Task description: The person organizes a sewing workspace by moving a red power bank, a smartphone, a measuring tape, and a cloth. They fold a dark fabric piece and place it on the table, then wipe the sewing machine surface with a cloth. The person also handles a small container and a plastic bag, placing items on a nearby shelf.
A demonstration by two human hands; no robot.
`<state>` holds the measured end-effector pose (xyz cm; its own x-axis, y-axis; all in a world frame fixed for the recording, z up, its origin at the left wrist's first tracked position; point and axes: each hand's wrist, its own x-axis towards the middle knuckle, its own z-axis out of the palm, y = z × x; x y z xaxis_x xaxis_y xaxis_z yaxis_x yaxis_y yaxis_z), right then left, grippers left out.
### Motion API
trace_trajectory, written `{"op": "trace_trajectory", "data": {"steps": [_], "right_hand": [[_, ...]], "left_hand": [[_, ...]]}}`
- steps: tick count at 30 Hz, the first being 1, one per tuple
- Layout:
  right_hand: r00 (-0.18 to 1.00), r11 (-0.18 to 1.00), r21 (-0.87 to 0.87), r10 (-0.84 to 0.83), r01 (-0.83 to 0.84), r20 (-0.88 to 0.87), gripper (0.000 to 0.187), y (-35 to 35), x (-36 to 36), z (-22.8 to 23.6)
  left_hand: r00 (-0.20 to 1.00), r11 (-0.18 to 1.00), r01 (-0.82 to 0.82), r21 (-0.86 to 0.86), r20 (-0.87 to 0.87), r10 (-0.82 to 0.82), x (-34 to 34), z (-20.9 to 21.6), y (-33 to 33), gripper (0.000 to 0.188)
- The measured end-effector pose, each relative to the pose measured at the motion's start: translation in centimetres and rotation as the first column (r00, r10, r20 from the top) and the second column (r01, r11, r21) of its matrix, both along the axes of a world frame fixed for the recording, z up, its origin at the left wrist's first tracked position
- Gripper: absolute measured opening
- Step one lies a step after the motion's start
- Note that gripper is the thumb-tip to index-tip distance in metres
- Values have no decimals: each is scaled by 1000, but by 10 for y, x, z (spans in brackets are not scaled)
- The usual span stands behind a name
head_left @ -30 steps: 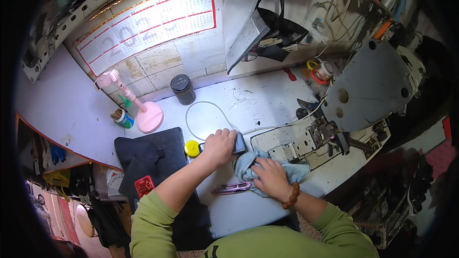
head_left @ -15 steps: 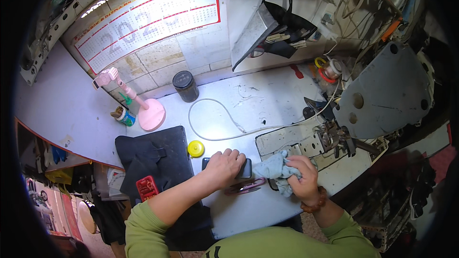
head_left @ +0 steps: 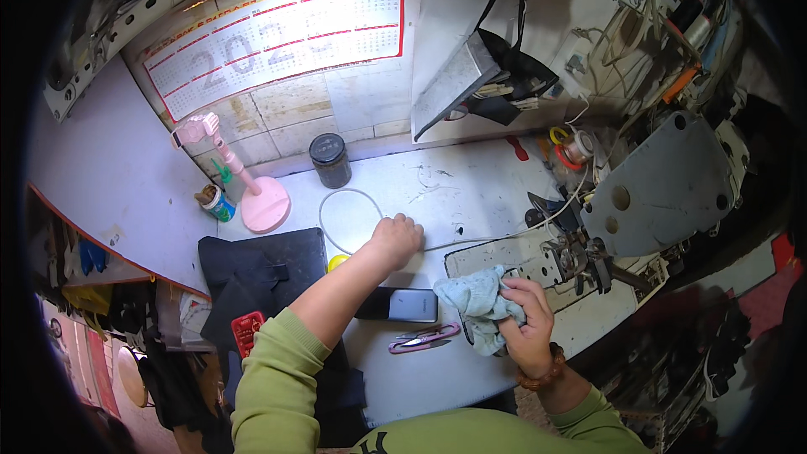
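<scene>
My left hand (head_left: pixel 397 242) rests low over the white tabletop (head_left: pixel 403 391), its fingers curled around the thin white cable (head_left: pixel 321 217), whose strands run in under it. The grip itself is hidden below the palm. My right hand (head_left: pixel 528 324) is closed on a crumpled pale blue cloth (head_left: pixel 475 294), held at the near edge of the sewing machine's bed (head_left: pixel 479 261). Between the hands lies a smooth rectangular block, dark with a grey-blue end (head_left: pixel 412 305). Just nearer to me are pink-handled thread snips (head_left: pixel 424 339).
Black leather-like material (head_left: pixel 261 256) and a red case (head_left: pixel 246 332) lie left. A yellow disc (head_left: pixel 337 261) is partly behind my forearm. Farther back stand a pink lamp base (head_left: pixel 266 204), a dark jar (head_left: pixel 330 161) and a small can (head_left: pixel 220 204). The sewing machine head (head_left: pixel 656 193) fills the right.
My left hand has left the dark block and moved away from me onto the cable, whose loop has become smaller. The right hand still grips the cloth. The view has shifted slightly.
</scene>
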<state>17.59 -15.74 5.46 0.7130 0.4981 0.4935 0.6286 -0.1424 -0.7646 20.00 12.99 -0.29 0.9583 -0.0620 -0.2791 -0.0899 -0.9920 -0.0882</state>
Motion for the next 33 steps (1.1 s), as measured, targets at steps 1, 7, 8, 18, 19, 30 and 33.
{"op": "trace_trajectory", "data": {"steps": [1, 7, 8, 18, 19, 30, 33], "right_hand": [[1000, 1000, 4, 3, -3, -6, 33, 1, 0, -1], [999, 1000, 1, -7, 8, -47, 34, 14, -2, 2], [999, 1000, -2, -2, 2, -32, 35, 17, -1, 6], [972, 919, -395, 105, -14, 211, 29, 150, 51, 11], [952, 936, -347, 59, 52, 301, 23, 173, 59, 9], [926, 879, -474, 225, -57, 305, 40, 291, 107, -57], [893, 684, -708, 414, -179, 175, 47, 295, 142, -74]], "left_hand": [[999, 999, 28, 17, 19, -28, -2, -3, 1, 32], [962, 993, 40, -116, 274, -7, -16, -2, 14, 23], [944, 982, -20, -189, 321, 81, -15, 5, 16, 20], [537, 965, 99, -244, 829, 154, 0, 126, 24, 9], [508, 975, 118, -187, 855, 102, -1, 135, 24, 8], [549, 984, 65, -168, 829, 106, -11, 145, 38, 10], [562, 974, 73, -214, 816, 137, -10, 138, 38, 10]]}}
